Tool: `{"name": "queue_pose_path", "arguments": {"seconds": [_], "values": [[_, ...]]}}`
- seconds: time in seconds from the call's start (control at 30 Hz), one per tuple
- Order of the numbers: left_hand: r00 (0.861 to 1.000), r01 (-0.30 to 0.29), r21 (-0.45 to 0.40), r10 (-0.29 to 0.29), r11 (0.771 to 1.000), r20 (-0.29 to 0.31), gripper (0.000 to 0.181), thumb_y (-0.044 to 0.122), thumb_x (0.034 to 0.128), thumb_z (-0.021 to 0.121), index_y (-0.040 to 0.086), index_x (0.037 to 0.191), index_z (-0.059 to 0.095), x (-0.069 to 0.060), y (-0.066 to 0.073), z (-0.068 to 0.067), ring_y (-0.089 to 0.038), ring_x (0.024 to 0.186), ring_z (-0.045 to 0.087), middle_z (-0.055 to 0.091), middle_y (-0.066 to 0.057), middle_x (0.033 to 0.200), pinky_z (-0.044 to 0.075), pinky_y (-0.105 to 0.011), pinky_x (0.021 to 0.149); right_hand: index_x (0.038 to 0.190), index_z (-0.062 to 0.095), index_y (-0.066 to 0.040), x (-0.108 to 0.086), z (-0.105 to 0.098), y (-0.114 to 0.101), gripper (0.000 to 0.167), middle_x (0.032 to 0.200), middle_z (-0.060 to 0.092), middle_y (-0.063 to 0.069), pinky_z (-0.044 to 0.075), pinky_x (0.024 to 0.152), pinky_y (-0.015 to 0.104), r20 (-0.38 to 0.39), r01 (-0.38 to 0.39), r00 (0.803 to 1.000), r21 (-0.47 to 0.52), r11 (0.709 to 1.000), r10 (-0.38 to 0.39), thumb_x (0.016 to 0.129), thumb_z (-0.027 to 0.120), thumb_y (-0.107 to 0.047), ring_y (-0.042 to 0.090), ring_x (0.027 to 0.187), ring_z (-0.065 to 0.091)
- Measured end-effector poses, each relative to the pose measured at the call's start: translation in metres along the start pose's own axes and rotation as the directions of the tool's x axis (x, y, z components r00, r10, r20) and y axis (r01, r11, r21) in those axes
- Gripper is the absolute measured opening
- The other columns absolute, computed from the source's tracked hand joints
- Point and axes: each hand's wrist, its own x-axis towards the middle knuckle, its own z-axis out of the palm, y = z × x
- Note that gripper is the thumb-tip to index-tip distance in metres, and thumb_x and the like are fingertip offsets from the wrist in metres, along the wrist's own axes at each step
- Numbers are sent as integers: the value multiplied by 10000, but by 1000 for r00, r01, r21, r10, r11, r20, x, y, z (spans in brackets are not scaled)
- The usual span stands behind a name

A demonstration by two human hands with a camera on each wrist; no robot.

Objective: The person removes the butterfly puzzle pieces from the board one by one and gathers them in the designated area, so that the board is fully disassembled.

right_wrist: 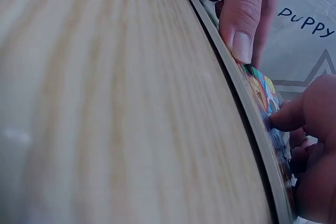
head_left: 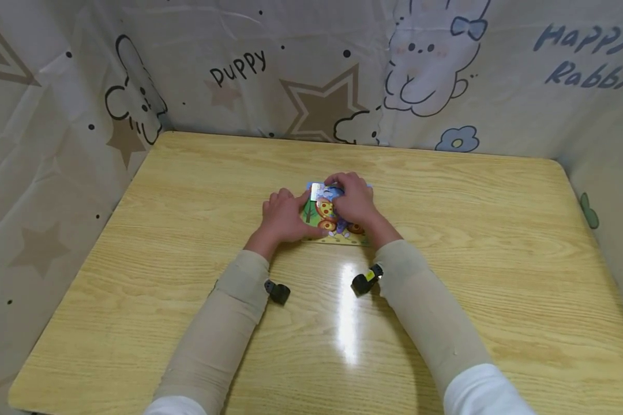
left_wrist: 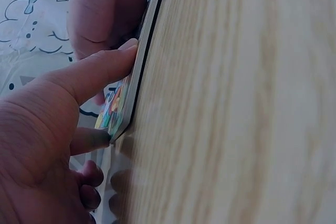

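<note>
A flat picture board with a colourful cartoon scene lies on the table. My left hand rests at its left side, thumb on the near edge and index finger at the far-left corner, both fairly straight. Over the board's upper right is my right hand, thumb and fingers curled down to a blue patterned piece. Its thumb touches a raised colourful piece in the right wrist view; the other fingertips are partly hidden. A pale rectangular patch shows at the board's upper left.
The light wood table extends around the board, with a glare streak in front. Printed cloth hangs behind it and at both sides. Small black cameras sit at both wrists, above the tabletop.
</note>
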Motion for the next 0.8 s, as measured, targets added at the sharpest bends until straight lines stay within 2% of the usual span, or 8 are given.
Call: {"name": "queue_pose_path", "arguments": {"seconds": [0.17, 0.37, 0.5, 0.67, 0.8], "values": [[1000, 0, -8, 0, 1000, -7, 1105, 706, 673, 789, 195, 1560, 373, 0, 1, -1, -276, 951, 351, 402, -69, 1047, 280, -419, 821, 1194, 673, -146, 0, 0, 1, 405, 1170, 557, 92, 257, 976, 522, -23, 0, 1000, 26, 1000, 1, 813, 611, -23, 290, 1107, 483], [1000, 5, -7, -5, 1000, -3, 1110, 710, 669, 790, 190, 1559, 379, -1, 1, -1, -281, 962, 355, 412, -76, 1061, 283, -420, 823, 1089, 684, -128, -3, 4, 3, 358, 1051, 568, 91, 329, 989, 484, -143, 30, 990, 88, 996, -17, 759, 691, 12, 271, 1019, 518], [1000, 7, -9, -7, 1000, -2, 1112, 710, 668, 791, 193, 1560, 376, -1, 0, 0, -276, 947, 354, 408, -68, 1044, 279, -412, 820, 1055, 685, -111, -4, 5, 5, 338, 1018, 565, 91, 383, 937, 458, -178, 27, 984, 105, 994, -8, 741, 702, 11, 271, 983, 520], [1000, 8, -8, -8, 1000, 0, 1104, 710, 677, 786, 207, 1565, 364, -2, 0, 1, -273, 941, 353, 403, -65, 1044, 280, -411, 816, 1091, 696, -88, -3, 4, 7, 334, 1024, 558, 95, 392, 921, 442, -155, 24, 988, 94, 995, -9, 762, 700, -31, 266, 975, 512], [1000, 6, 2, -6, 1000, 0, 1103, 716, 683, 777, 205, 1566, 359, -2, 0, 0, -273, 944, 354, 406, -68, 1051, 281, -414, 816, 1181, 691, -77, -3, 1, 8, 389, 1079, 554, 112, 404, 923, 435, -90, 42, 995, 50, 998, -37, 804, 759, -143, 268, 1000, 510]]}}
